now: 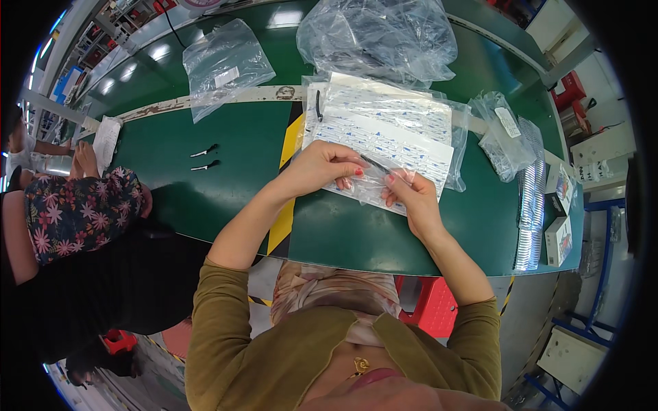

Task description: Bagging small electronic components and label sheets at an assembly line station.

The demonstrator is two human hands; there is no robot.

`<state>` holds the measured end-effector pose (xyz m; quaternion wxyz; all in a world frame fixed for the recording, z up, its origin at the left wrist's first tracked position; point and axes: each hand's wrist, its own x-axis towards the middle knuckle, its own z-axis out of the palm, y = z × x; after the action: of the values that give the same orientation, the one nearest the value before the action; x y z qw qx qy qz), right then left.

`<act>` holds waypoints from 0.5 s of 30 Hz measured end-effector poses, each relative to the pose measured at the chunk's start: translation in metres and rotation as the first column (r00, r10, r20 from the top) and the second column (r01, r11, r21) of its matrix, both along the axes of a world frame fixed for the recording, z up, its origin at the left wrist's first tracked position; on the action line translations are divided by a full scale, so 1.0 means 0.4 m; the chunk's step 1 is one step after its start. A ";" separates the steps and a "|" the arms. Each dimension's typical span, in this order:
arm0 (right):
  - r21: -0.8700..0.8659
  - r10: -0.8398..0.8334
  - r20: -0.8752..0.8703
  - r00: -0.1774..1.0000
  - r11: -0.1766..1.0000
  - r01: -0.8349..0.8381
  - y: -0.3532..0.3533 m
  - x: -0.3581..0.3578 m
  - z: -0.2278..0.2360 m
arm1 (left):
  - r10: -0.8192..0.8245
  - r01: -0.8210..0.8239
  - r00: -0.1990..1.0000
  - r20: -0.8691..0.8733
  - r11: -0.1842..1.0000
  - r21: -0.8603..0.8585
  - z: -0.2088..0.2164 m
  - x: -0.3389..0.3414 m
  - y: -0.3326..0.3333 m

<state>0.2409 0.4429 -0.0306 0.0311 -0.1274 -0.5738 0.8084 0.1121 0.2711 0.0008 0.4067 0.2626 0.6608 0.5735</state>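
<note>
My left hand and my right hand meet over a stack of white sheets with small blue marks. Both are closed in a pinch, fingertips close together. Between them runs a thin black strip, with clear plastic film around and below it. Whether the strip lies inside the plastic, I cannot tell. Another short black strap rests on the stack's left side. Left of a yellow-and-black tape band lie two small black-and-white pieces, side by side.
A large heap of clear plastic bags lies behind the sheets, and a flat clear bag at the back left. To the right are a filled clear bag, a long row of stacked silvery strips and small boxes. Another person sits at left.
</note>
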 end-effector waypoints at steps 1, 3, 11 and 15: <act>0.000 0.000 -0.002 1.000 1.000 0.000 -0.001 -0.001 -0.003 | 0.000 0.000 1.000 -0.002 1.000 0.000 -0.001 -0.003 -0.001; 0.139 -0.071 -0.082 0.994 0.987 0.082 -0.002 -0.003 -0.014 | -0.029 0.029 0.999 0.014 1.000 0.002 -0.007 -0.007 -0.001; 0.412 -0.045 -0.156 0.987 0.905 0.106 0.015 -0.002 -0.034 | -0.108 0.108 0.994 0.022 0.994 0.017 0.000 0.017 0.027; 0.444 -0.121 -0.384 0.915 0.845 0.298 0.003 -0.013 -0.026 | 0.043 -0.045 0.999 -0.022 0.996 -0.083 0.007 0.023 0.024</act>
<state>0.2357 0.4442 -0.0408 0.2511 -0.0360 -0.7291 0.6357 0.1213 0.2807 0.0036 0.3981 0.2365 0.6938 0.5516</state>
